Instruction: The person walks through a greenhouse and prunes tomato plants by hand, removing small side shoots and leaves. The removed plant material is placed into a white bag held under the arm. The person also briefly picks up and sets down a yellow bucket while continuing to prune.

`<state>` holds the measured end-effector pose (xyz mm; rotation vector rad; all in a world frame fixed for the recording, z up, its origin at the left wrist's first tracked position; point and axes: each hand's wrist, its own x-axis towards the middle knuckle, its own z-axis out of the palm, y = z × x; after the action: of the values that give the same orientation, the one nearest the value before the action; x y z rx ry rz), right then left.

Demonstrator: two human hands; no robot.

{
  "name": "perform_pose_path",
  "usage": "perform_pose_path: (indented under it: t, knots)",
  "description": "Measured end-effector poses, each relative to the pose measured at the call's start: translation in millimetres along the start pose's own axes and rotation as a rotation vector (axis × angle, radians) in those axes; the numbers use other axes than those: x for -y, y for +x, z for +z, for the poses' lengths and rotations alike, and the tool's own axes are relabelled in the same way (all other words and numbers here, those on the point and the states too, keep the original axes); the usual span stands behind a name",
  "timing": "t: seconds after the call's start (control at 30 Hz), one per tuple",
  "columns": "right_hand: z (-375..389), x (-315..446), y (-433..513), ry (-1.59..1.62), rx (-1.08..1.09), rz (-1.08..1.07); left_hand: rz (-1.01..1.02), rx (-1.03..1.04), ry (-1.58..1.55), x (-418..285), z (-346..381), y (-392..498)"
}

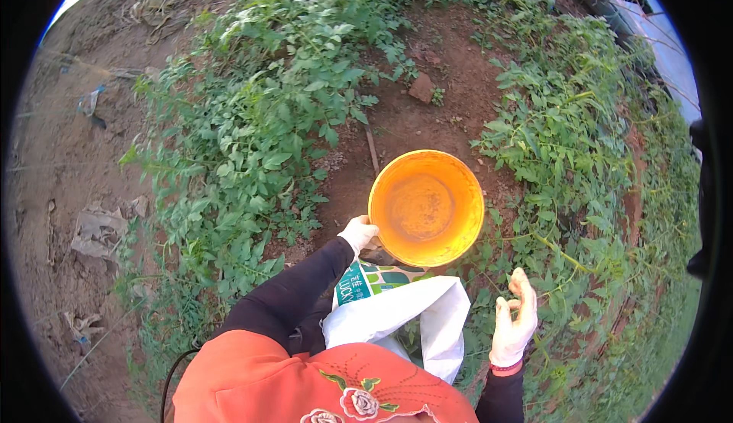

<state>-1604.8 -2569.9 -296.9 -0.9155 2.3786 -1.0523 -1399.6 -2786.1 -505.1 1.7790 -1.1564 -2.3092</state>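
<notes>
My left hand (360, 234), in a white glove, grips the rim of a round orange-yellow plastic tub (425, 207) at its lower left. The tub's inside faces me; its bottom bears brown soil stains and nothing lies in it. My right hand (516, 321), also gloved in white, is raised at the lower right, fingers apart and partly curled, holding nothing. Between my arms, close to my body, stands a white woven sack (395, 311) with its mouth open and a printed green and teal panel. The sack's inside is mostly hidden.
Leafy tomato plants (269, 131) line the left side, and more tomato plants (561, 159) grow on the right. A strip of brown soil (452, 39) with a clod (422, 88) and a thin stick (371, 147) runs between them. Plastic scraps (100, 231) lie far left.
</notes>
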Motion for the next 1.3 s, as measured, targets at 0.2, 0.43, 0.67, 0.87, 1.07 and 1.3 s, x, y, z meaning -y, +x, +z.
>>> perform_pose_path:
  t: [0.2, 0.43, 0.67, 0.87, 1.07, 1.3]
  knots:
    - [19, 36, 45, 0.388, 0.138, 0.010, 0.321, 0.086, -0.178, -68, -17, -119]
    - [27, 75, 70, 0.863, 0.303, 0.210, 0.741, 0.012, -0.332, -65, -17, -200]
    - [26, 112, 51, 0.996, 0.408, 0.074, 0.878, -0.088, -0.412, -52, -28, -229]
    - [23, 124, 19, 0.916, 0.381, -0.118, 0.849, 0.003, -0.714, -51, -30, -247]
    - [-30, 133, 6, 0.917, 0.344, -0.153, 0.837, 0.067, -0.612, -77, -9, -265]
    - [-124, 105, 10, 1.070, 0.156, -0.352, 0.950, 0.149, -0.339, -136, 56, -275]
